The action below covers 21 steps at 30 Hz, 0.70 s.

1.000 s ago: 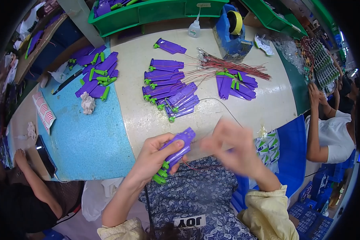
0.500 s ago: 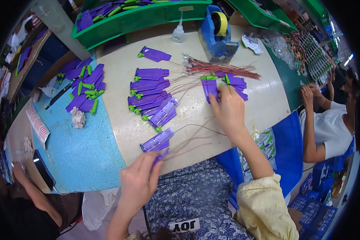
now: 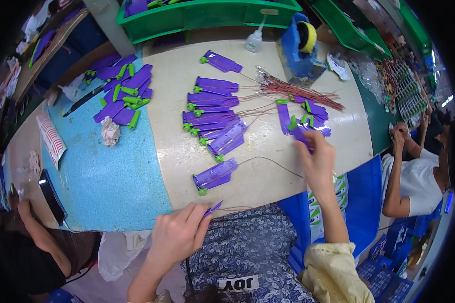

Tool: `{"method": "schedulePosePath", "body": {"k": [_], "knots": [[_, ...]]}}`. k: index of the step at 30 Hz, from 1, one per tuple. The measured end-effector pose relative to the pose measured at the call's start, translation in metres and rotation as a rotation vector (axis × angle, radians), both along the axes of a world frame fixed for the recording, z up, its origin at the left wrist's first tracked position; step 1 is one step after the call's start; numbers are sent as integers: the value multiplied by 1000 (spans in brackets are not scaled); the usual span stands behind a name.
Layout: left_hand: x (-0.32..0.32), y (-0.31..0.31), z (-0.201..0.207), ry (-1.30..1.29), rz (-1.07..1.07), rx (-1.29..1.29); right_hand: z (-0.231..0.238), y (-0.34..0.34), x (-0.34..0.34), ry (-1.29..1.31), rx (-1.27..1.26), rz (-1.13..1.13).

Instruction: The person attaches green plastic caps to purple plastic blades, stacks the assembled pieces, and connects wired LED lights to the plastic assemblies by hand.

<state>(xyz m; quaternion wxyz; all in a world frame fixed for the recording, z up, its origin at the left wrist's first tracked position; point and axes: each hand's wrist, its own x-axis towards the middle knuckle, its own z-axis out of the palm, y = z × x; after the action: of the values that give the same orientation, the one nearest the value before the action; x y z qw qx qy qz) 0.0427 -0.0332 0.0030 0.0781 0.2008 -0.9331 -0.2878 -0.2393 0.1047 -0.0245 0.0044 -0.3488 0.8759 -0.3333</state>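
A: ok what's where? biggest stuff 1st pls

B: Biggest is the pale counter. Next, the fanned column of purple plastic panels around the middle, green knobs mostly on their left ends. Then 1 smaller panel pile over on the right.

A: and the 2 hands?

B: Right hand is just this side of that pile, so way nearer to it than the left hand, which is down by the counter's front edge.

A: what's the right hand got?

B: 1 purple panel. Thumb and fingers are pinched on its near end, so that grip looks only as wide as the panel. Long axis slants up and left from the fingertips, green knob at the far end. It overlaps the pile from this angle, can't tell if they're touching.

A: left?

B: Also a tight pinch, on a purple piece. Just a narrow bit pokes out up-right, fingers hide the rest. Thinnest stuff is the wires running right from there, can't see if they're attached.
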Motion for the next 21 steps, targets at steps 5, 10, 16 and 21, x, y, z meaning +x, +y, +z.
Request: {"method": "schedulePosePath", "body": {"k": [5,10,16,21], "knots": [[20,4,1,-56,-81,45,59,-20,51,-389,-44,428],[22,0,-4,39,-143,-33,14,-70,73,-401,-57,715],[16,4,-10,-43,-57,-69,3,-84,87,-283,46,758],[19,-5,-4,55,-43,123,9,-75,94,-111,94,801]]}}
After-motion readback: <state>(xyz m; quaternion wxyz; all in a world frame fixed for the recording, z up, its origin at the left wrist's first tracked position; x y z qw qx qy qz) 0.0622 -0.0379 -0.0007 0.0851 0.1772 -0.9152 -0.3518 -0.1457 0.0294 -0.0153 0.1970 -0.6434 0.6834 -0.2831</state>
